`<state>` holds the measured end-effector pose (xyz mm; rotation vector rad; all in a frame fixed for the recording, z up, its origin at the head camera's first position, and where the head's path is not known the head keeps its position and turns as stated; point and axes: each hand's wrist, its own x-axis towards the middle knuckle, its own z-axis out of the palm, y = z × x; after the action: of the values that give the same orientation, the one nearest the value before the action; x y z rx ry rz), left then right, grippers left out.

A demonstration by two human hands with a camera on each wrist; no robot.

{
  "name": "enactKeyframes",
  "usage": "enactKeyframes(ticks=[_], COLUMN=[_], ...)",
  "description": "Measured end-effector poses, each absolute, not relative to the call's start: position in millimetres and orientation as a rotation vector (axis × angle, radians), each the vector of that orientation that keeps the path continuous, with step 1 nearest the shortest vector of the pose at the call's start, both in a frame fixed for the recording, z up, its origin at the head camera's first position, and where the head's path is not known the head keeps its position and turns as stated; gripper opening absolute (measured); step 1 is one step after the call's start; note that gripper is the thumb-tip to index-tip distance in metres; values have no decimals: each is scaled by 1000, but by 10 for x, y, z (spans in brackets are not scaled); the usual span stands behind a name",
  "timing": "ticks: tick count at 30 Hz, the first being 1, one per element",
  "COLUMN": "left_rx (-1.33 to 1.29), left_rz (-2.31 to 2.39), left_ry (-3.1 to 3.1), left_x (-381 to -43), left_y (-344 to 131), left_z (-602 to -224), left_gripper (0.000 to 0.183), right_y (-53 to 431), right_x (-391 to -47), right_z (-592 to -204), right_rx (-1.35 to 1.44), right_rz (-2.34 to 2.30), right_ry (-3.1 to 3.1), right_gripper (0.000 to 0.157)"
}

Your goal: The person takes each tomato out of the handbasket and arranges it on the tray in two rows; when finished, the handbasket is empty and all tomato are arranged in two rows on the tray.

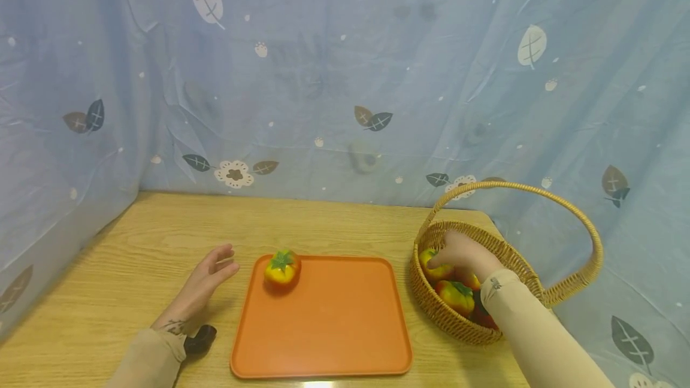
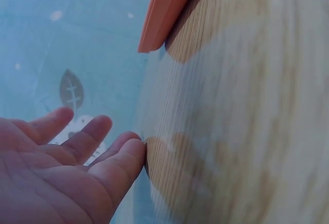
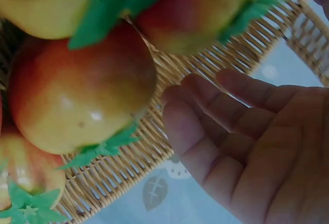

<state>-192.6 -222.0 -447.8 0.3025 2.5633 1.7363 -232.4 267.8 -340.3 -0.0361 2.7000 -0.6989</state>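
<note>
An orange tray (image 1: pixel 334 322) lies on the table, with one red-and-yellow persimmon (image 1: pixel 283 269) with a green leafy top at its far left corner. To the left of the tray, my left hand (image 1: pixel 202 280) hovers with fingers loosely extended and nothing in them. My right hand (image 1: pixel 469 253) reaches into a wicker basket (image 1: pixel 428 307) that holds several persimmons (image 1: pixel 455 297). In the right wrist view its slightly bent fingers (image 3: pixel 187 126) are close beside a persimmon (image 3: pixel 82 90), not wrapped round it. The thumb is mostly out of that view.
The basket's tall arched handle (image 1: pixel 584 220) rises over the right forearm. Behind the wooden table (image 1: pixel 178 220) hangs a blue curtain (image 1: pixel 302 76) with leaf and flower prints, which also runs along both sides. A dark device (image 1: pixel 200 340) is at the left wrist.
</note>
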Motion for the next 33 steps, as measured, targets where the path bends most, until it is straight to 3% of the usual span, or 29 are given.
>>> enactKeyframes(ticks=[7, 14, 24, 27, 33], left_rx=[288, 292, 282, 293, 279], left_rz=[1750, 1746, 1740, 1733, 1732], left_ry=[2536, 2550, 2554, 2559, 2562], left_x=[-1918, -1920, -1928, -1927, -1941], left_y=[-2209, -2211, -2208, -2209, -2210], left_z=[-4480, -4489, -4486, -4476, -4479], left_gripper=[62, 62, 63, 63, 63], right_y=[2613, 2612, 2643, 2663, 2629], right_x=[-2351, -2394, -2363, -2371, -2332], right_z=[-3576, -3618, -3526, -3406, -3078], right_rx=[133, 59, 7, -20, -92], right_rz=[-891, -676, -564, -531, -451], right_ry=[2627, 2701, 2831, 2855, 2874], right_gripper=[54, 60, 26, 28, 61])
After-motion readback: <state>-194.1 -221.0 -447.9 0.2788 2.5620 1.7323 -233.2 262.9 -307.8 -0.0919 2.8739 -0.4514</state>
